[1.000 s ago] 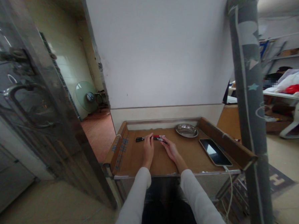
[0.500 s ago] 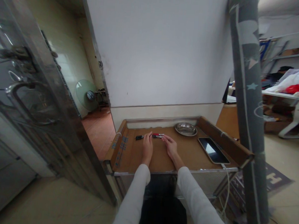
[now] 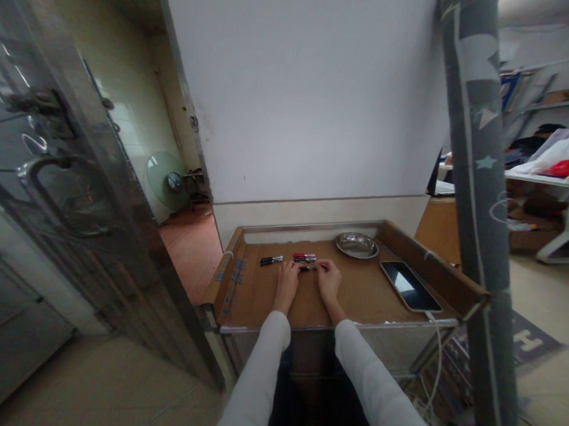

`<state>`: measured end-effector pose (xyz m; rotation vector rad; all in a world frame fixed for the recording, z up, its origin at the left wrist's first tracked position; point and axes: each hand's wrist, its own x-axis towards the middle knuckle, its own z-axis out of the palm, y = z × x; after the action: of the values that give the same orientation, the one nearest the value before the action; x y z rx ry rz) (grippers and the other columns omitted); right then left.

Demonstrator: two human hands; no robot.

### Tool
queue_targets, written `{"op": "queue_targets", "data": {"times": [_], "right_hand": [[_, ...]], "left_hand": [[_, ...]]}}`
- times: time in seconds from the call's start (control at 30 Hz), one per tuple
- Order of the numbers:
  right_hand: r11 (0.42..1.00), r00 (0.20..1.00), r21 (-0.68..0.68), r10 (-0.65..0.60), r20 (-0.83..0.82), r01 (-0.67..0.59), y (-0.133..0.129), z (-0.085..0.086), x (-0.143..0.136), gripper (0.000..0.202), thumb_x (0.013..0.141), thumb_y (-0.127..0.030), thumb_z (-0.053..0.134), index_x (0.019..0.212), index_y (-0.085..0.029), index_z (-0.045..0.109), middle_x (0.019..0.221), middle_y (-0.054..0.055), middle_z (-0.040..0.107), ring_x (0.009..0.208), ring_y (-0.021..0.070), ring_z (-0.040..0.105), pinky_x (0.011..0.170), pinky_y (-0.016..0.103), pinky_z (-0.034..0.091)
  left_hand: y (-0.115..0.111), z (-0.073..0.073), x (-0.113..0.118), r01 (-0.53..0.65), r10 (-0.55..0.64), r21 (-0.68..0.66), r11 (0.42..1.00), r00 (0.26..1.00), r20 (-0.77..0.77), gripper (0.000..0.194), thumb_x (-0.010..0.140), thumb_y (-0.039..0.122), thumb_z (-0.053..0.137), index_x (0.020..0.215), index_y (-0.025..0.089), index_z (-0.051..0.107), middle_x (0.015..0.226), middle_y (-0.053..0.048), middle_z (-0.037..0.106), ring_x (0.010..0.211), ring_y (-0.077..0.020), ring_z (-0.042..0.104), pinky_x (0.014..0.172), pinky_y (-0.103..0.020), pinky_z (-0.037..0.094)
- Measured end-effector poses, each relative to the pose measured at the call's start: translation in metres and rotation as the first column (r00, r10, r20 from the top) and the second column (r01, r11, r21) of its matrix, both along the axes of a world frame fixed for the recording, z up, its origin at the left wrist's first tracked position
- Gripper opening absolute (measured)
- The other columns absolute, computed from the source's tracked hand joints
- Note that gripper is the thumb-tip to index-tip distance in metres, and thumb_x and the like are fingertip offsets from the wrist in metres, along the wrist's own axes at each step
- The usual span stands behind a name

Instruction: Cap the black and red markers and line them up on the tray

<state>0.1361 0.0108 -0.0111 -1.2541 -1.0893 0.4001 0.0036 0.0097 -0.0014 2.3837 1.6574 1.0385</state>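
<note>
Between my two hands lies a dark pen-like item (image 3: 307, 267), low over the cardboard surface (image 3: 261, 294). My left hand (image 3: 288, 282) pinches its left end, and my right hand (image 3: 327, 279) has its fingers closed at the right end. Just beyond them rest a red pen-like item (image 3: 304, 256) and a dark one beside it, partly hidden by my fingers. To the left of my left hand, black pen-like items (image 3: 271, 260) lie side by side.
A round metal dish (image 3: 356, 245) stands at the back right of the cardboard-lined cart. A phone (image 3: 410, 286) with a white cable lies at the right. Raised cardboard edges flank the surface. A tall grey roll (image 3: 481, 185) leans at the right, a metal door (image 3: 91, 165) stands left.
Both hands have come slightly nearer to me, away from the red item, which now shows fully. A dark pen-like item is now between them. The view has shifted slightly.
</note>
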Motion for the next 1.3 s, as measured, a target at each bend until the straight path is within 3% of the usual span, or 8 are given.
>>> {"op": "queue_targets", "data": {"times": [0.17,0.33,0.47,0.6,0.77,0.93,1.1,1.3], "right_hand": [[0.982,0.973,-0.041,0.190,0.130,-0.186,0.002,-0.004,-0.002,0.012,0.071,-0.029,0.054,0.072,-0.020,0.063,0.077,0.004,0.069,0.074,0.0192,0.062,0.074,0.031,0.046],[0.965,0.935,-0.090,0.263,0.237,-0.248,0.008,-0.006,-0.001,0.008,0.070,-0.020,0.059,0.075,-0.022,0.065,0.079,0.002,0.068,0.078,0.0185,0.061,0.080,0.034,0.045],[0.979,0.861,-0.125,0.203,0.467,-0.163,0.006,-0.006,0.007,0.012,0.073,-0.019,0.059,0.084,-0.020,0.063,0.088,0.005,0.067,0.088,0.0206,0.057,0.083,0.035,0.042],[0.990,0.737,-0.138,0.082,0.671,0.016,-0.004,-0.008,0.021,0.014,0.079,-0.026,0.058,0.088,-0.016,0.063,0.092,0.009,0.063,0.090,0.0226,0.054,0.080,0.034,0.040],[0.968,0.575,-0.178,0.045,0.817,0.177,-0.014,0.000,0.021,0.017,0.085,-0.029,0.053,0.084,-0.016,0.064,0.090,0.011,0.061,0.087,0.0224,0.053,0.076,0.032,0.036],[0.956,0.428,-0.128,0.003,0.904,0.264,-0.012,0.012,0.008,0.018,0.088,-0.021,0.047,0.092,-0.014,0.063,0.092,0.013,0.062,0.089,0.0252,0.053,0.076,0.034,0.034],[0.967,0.374,-0.115,0.023,0.927,0.227,-0.002,0.013,0.005,0.021,0.088,-0.013,0.041,0.094,-0.015,0.061,0.093,0.013,0.063,0.088,0.0236,0.055,0.076,0.034,0.034],[0.980,0.416,-0.128,0.054,0.908,0.151,0.003,0.011,0.005,0.018,0.088,-0.014,0.043,0.095,-0.016,0.060,0.093,0.010,0.065,0.089,0.0224,0.056,0.077,0.032,0.035]], "left_hand": [[0.006,-0.001,-0.001,0.047,-0.048,0.025,0.999,0.998,0.039,0.028,0.085,0.005,0.042,0.100,0.018,0.062,0.099,-0.007,0.058,0.099,-0.0199,0.050,0.089,-0.035,0.041],[0.013,-0.004,0.001,0.017,-0.019,0.018,1.000,0.993,0.117,0.026,0.084,0.004,0.040,0.097,0.016,0.059,0.099,-0.008,0.055,0.099,-0.0191,0.050,0.088,-0.033,0.043],[0.011,-0.002,0.001,0.024,-0.029,0.033,0.999,0.988,0.154,0.027,0.082,0.002,0.039,0.095,0.016,0.058,0.098,-0.008,0.054,0.099,-0.0182,0.051,0.089,-0.034,0.043],[0.005,0.001,0.002,0.083,-0.092,0.073,0.994,0.986,0.140,0.025,0.082,0.003,0.041,0.092,0.018,0.058,0.095,-0.006,0.054,0.098,-0.0173,0.052,0.090,-0.034,0.042],[0.004,-0.001,0.002,0.089,-0.090,0.019,0.996,0.992,0.088,0.011,0.083,0.012,0.050,0.088,0.018,0.058,0.094,-0.005,0.054,0.095,-0.0180,0.053,0.088,-0.034,0.043],[0.013,-0.005,0.005,0.062,-0.062,0.003,0.998,0.993,0.102,0.012,0.084,0.010,0.048,0.087,0.018,0.056,0.094,-0.006,0.056,0.093,-0.0174,0.053,0.086,-0.033,0.044],[0.019,-0.001,0.008,0.016,-0.017,0.011,1.000,0.998,0.067,0.011,0.083,0.008,0.049,0.085,0.017,0.055,0.092,-0.005,0.055,0.092,-0.0173,0.053,0.085,-0.032,0.043],[0.017,0.007,0.010,-0.044,0.042,0.032,0.999,0.998,0.047,0.010,0.083,0.008,0.051,0.086,0.017,0.055,0.092,-0.005,0.053,0.091,-0.0174,0.052,0.084,-0.032,0.043]]}}
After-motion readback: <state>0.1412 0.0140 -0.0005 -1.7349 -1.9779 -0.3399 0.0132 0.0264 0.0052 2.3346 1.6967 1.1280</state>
